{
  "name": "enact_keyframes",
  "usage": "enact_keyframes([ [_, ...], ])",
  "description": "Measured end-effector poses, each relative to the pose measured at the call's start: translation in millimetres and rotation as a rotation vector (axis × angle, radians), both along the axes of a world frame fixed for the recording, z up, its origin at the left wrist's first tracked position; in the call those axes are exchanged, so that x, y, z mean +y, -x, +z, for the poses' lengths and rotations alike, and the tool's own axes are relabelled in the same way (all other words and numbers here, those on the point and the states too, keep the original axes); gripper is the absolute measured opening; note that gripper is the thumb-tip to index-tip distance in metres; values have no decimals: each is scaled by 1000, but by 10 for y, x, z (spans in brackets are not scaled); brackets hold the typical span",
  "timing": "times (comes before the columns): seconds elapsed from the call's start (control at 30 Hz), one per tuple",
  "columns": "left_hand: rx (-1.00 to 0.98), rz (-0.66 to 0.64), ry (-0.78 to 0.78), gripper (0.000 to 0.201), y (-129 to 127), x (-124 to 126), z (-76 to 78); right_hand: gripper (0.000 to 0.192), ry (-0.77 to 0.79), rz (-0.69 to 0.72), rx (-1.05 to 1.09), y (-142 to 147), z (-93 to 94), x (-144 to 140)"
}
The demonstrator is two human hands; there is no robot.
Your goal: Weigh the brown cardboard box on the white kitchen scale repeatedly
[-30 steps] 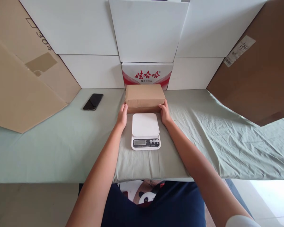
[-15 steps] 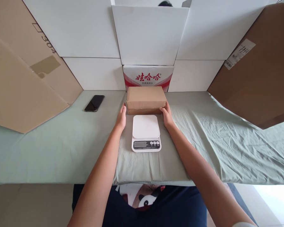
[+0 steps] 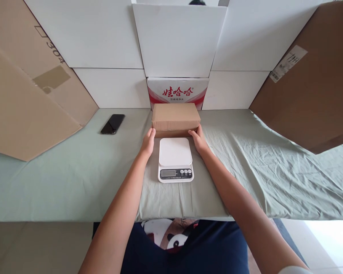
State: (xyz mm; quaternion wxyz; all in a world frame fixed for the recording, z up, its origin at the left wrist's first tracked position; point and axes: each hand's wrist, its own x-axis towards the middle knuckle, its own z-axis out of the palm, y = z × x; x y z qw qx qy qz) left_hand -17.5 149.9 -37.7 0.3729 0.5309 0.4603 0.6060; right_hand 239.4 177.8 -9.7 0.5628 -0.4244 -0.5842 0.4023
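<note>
A small brown cardboard box (image 3: 175, 113) is between my hands, just beyond a white kitchen scale (image 3: 175, 152). My left hand (image 3: 148, 140) presses on the box's left side, its thumb at the front corner and its other fingers mostly hidden. On the right end, my right hand (image 3: 198, 137) grips the lower corner, with the thumb laid across the front face. Whether the box rests on the cloth or is slightly raised, I cannot tell. The scale's platform carries nothing, and its display (image 3: 168, 173) looks blank.
A black phone (image 3: 112, 124) lies on the green cloth (image 3: 74, 171) to the left. Behind the box stands a white and red printed carton (image 3: 177, 89) against white panels (image 3: 180, 42). Large cardboard sheets (image 3: 45, 95) flank the table, the right one (image 3: 305, 83) bearing a label.
My left hand has closed in against the box's side. My right thumb has slid further left along the front face. The box has hardly moved; the view has shifted slightly.
</note>
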Motion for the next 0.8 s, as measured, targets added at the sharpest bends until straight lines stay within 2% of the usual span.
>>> enact_keyframes([
  [0.1, 17, -3, 8, 72, -65, -76, 102, 51, 6, -30, 33, -9, -22, 10],
  [0.27, 135, -34, -91, 73, -127, -249, 319, 54, -127, -37, 39, -19, -54, -40],
  [0.43, 167, -68, -201, 84, -154, -492, 440, 65, -289, -95, -11, -18, 28, -332],
  [0.6, 185, -15, -249, 86, -195, -960, 459, 73, -382, -109, -92, -120, 21, -836],
  [0.8, 128, -78, -168, 86, -236, -1566, 313, 66, -333, -9, -133, -284, -61, -1307],
])
